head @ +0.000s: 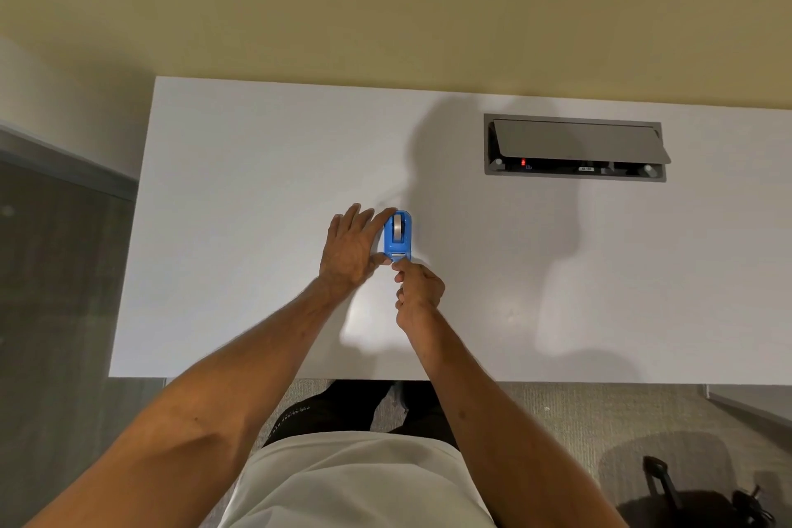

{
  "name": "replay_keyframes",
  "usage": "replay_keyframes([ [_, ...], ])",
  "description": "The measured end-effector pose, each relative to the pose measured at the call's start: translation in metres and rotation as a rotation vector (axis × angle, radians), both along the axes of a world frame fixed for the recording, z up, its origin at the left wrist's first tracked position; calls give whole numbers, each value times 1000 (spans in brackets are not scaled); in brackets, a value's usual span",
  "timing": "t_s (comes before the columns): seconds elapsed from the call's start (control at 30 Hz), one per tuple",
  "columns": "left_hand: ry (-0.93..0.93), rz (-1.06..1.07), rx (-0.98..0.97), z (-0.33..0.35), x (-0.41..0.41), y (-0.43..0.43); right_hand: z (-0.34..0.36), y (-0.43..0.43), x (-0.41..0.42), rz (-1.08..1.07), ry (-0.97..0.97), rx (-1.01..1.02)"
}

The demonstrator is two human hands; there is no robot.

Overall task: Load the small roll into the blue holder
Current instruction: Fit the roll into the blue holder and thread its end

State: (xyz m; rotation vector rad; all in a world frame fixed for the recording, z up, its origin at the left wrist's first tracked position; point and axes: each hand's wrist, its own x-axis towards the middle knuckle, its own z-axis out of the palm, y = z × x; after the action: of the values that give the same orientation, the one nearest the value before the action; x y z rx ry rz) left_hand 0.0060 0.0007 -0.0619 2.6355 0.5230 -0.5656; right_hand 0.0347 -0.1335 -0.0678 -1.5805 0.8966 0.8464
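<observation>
The blue holder (397, 237) lies on the white table (240, 193) near its middle. The small grey roll (398, 228) sits inside it, edge up. My left hand (351, 246) rests against the holder's left side, with the index finger along its top left and the thumb at its lower left corner. My right hand (418, 287) is just below the holder, fingers curled, with thumb and forefinger pinched at the near end by the cutter. Whether they hold the tape end is hidden.
A grey cable box (574, 148) with its lid tilted open is set into the table at the back right. The table's near edge runs just above my legs. A dark object (660, 484) lies on the floor at lower right.
</observation>
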Motion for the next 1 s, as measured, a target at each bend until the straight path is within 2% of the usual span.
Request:
replay_keyframes([
  [1.0,5,3,-76,4,-1,-1,-16,2,-3,-16,-67,-13],
])
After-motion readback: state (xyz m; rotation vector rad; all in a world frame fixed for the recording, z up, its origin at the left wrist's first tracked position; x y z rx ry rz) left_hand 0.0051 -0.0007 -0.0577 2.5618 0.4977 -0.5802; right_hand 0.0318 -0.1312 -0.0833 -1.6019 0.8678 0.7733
